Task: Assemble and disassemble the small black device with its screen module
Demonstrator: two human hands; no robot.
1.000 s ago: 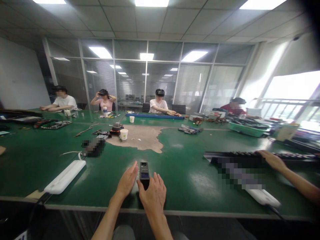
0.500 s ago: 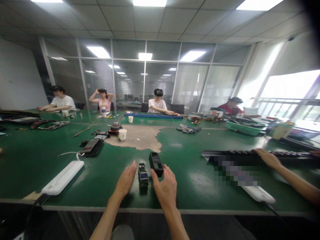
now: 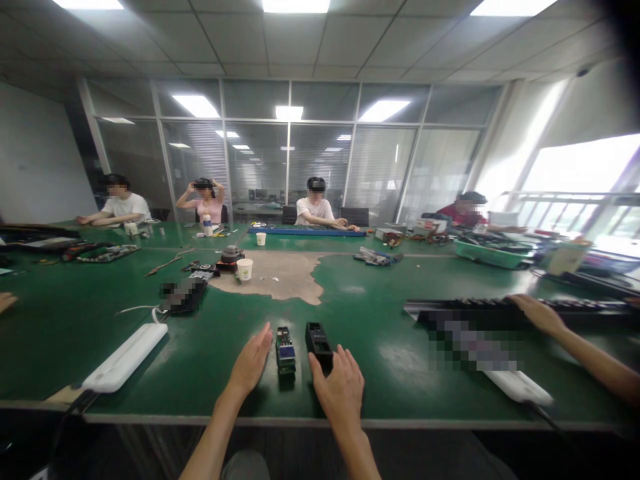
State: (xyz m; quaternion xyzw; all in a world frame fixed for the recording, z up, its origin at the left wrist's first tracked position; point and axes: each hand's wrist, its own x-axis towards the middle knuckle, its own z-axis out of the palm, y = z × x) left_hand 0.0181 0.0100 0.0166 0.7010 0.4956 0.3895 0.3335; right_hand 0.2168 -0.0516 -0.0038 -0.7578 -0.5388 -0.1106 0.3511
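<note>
A small circuit board module [image 3: 286, 351] with a blue-screened part lies on the green table in front of me. My left hand [image 3: 251, 360] rests just left of it, fingers stretched out and holding nothing. Right of the board is a black plastic housing [image 3: 319, 339] with rectangular openings, low at the tabletop. My right hand [image 3: 340, 383] has its thumb on the left side and its fingers on the right side of the housing's near end, which they partly hide.
White power strips lie at left [image 3: 126, 358] and right [image 3: 517, 387]. Another person's hand [image 3: 540, 315] touches a long black strip [image 3: 470, 308] at right. Farther off are a paper cup [image 3: 245, 269], a green basket [image 3: 493, 255] and several seated people.
My right hand has moved the black housing slightly right and down towards the tabletop. My left hand and the circuit board have stayed nearly in place.
</note>
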